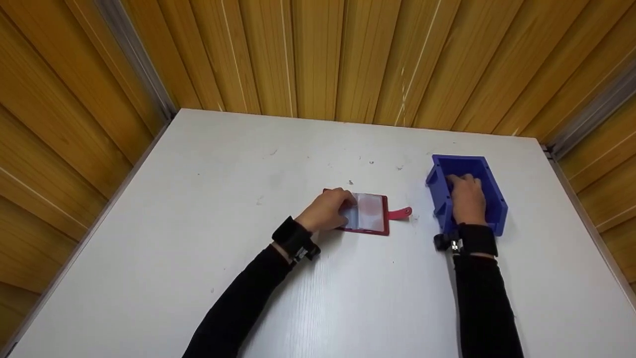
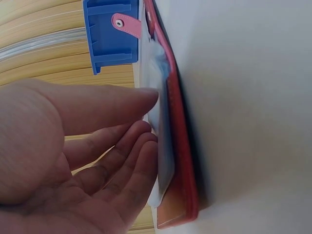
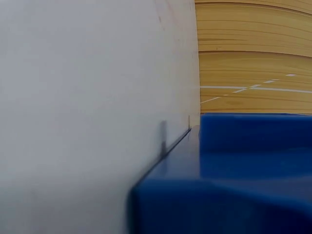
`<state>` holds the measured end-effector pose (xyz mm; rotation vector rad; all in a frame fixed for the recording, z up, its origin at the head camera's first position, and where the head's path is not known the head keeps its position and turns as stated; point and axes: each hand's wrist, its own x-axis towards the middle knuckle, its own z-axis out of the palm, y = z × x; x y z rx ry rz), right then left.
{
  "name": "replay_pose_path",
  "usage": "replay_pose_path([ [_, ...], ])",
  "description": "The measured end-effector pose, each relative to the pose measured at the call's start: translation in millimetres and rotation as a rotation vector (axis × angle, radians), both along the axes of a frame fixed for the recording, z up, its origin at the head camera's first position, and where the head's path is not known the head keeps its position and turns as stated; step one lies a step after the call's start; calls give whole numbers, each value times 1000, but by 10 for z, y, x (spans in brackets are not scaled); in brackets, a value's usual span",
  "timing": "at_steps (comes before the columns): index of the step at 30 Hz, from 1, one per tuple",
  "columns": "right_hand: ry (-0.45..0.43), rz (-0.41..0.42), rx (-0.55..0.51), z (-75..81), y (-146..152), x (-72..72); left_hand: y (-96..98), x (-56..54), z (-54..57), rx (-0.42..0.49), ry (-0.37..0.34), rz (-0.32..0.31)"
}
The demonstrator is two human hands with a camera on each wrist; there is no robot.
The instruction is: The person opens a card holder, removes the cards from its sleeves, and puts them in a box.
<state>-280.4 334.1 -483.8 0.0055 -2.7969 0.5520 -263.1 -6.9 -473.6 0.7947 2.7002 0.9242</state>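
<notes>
A red card holder lies opened out on the white table, its clear plastic sleeves facing up. Its strap with a metal snap points right. My left hand rests over the left half of the holder. In the left wrist view, the thumb and fingertips touch the sleeves, spread apart from each other. To the right stands a blue plastic bin, and my right hand reaches down into it. The right fingertips are hidden inside, so I cannot tell what they hold.
The white tabletop has a few dark scuffs near the holder. Wood-patterned panels wall it at the back and both sides. A black band with a camera is strapped round each wrist.
</notes>
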Motion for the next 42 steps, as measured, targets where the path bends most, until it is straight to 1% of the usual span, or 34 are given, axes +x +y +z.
replay_pose_path([
  [6, 8, -26, -29, 1, 19, -2, 0, 5, -6, 1, 6, -6],
  [9, 25, -46, -73, 41, 39, -2, -3, 4, -7, -3, 8, -7],
  [12, 62, -118, -172, 163, 18, -5, 0, 0, -7, -7, 9, -5],
  [14, 126, -167, -264, 283, -37, -15, 6, -12, -4, -10, 10, -1],
  [15, 175, -178, -305, 341, -76, -19, 12, -18, -4, -9, 8, 0],
  [16, 232, -169, -347, 391, -124, -19, 17, -22, -6, -7, 2, 1],
  [17, 293, -143, -385, 431, -181, -18, 21, -24, -5, -5, -1, 2],
  [18, 342, -97, -409, 460, -248, -16, 25, -26, -8, -4, -6, 3],
  [19, 390, -28, -422, 474, -321, -14, 26, -27, -10, -3, -10, 3],
  [20, 408, 51, -431, 479, -400, -12, 25, -28, -15, -2, -12, 3],
  [21, 405, 135, -431, 472, -481, -12, 23, -30, -18, 1, -14, 3],
  [22, 366, 221, -429, 453, -562, -9, 18, -30, -21, 3, -14, 3],
  [23, 293, 302, -419, 432, -641, -4, 13, -31, -24, 4, -12, 3],
  [25, 79, 434, -370, 376, -771, 12, 5, -36, -29, 6, -7, 4],
  [26, -36, 476, -332, 339, -820, 19, 3, -39, -32, 8, -4, 5],
  [28, -239, 524, -238, 263, -891, 39, -2, -41, -33, 12, 2, -1],
  [29, -313, 538, -190, 228, -915, 47, -4, -41, -33, 14, 7, -5],
  [30, -365, 543, -152, 195, -933, 52, -5, -39, -32, 16, 13, -9],
  [32, -405, 541, -104, 148, -960, 56, -11, -36, -30, 21, 25, -17],
  [34, -411, 539, -85, 127, -981, 55, -17, -30, -24, 25, 35, -19],
  [39, -404, 523, -105, 128, -1009, 38, -24, -28, -16, 28, 30, -12],
  [42, -419, 506, -118, 133, -1015, 31, -25, -35, -16, 26, 24, -12],
])
